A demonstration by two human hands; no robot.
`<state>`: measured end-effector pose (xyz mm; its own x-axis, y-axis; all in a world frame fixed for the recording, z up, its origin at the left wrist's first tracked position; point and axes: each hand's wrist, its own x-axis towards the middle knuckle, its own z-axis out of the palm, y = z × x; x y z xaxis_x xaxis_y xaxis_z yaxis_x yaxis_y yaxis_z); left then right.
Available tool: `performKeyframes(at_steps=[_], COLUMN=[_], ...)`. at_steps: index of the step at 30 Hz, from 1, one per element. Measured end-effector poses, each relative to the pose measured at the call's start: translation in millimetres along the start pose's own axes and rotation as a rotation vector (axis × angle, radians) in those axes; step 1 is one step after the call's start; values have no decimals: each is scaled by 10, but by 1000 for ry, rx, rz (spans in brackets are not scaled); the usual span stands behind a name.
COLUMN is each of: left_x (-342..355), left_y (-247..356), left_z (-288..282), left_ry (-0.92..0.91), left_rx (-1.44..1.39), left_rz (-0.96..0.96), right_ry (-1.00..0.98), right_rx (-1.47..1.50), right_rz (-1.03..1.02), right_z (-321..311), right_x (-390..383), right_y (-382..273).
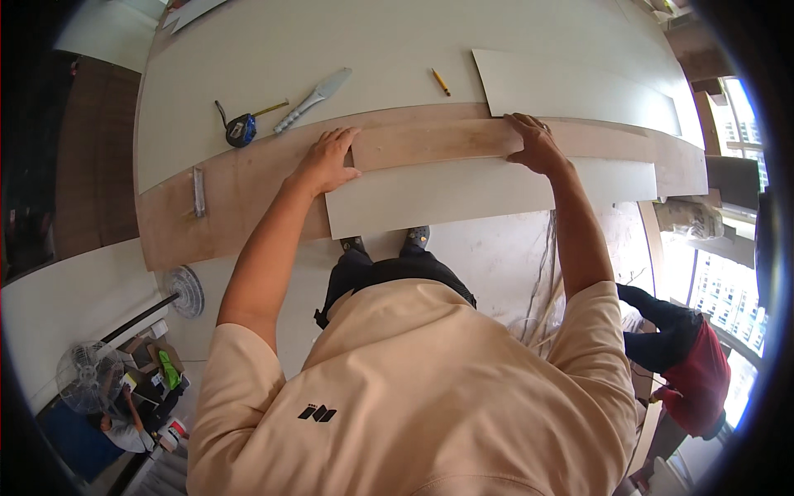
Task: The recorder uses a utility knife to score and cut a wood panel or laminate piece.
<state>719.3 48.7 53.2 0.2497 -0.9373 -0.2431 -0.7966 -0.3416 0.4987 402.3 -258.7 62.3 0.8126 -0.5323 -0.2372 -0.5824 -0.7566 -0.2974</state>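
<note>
Nearest the camera is the person's beige shirt [438, 372], the bent body leaning toward the worktable [397, 41]. In this head view, a long wooden strip [434, 142] lies along the table's near edge, next to a white panel [447, 197] that juts toward the person. The left hand [328, 161] is at the strip's left end, the right hand [538, 147] farther along, probably set apart to keep it straight. Each thumb is spread from the fingers; whether they squeeze the strip, I cannot tell. A tape measure [241, 130], a flat-bladed tool [318, 97] and a pencil [441, 82] lie beyond, seemingly kept within reach yet off the strip
</note>
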Motion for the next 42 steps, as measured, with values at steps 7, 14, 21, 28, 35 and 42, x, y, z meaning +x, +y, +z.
performKeyframes(at_steps=[7,14,21,28,35,42], left_x=[-349,-569,-563,-570,-583,-594], left_y=[-384,-642,-556,-596,-600,-581], left_z=[-219,-245,-222,-166,-186,-196], left_ry=[27,41,51,95,105,93], left_rx=[12,14,126,130,117,103], left_rz=[-63,-147,-141,-131,-121,-140], right_ry=[15,-4,75,49,41,46], right_rx=[-44,-20,-51,-34,-46,-44], right_rz=[-44,-98,-129,-103,-84,-80], right_z=[62,217,266,267,223,250], right_x=[76,142,102,101,81,90], right_y=[-540,-848,-600,-608,-694,-682])
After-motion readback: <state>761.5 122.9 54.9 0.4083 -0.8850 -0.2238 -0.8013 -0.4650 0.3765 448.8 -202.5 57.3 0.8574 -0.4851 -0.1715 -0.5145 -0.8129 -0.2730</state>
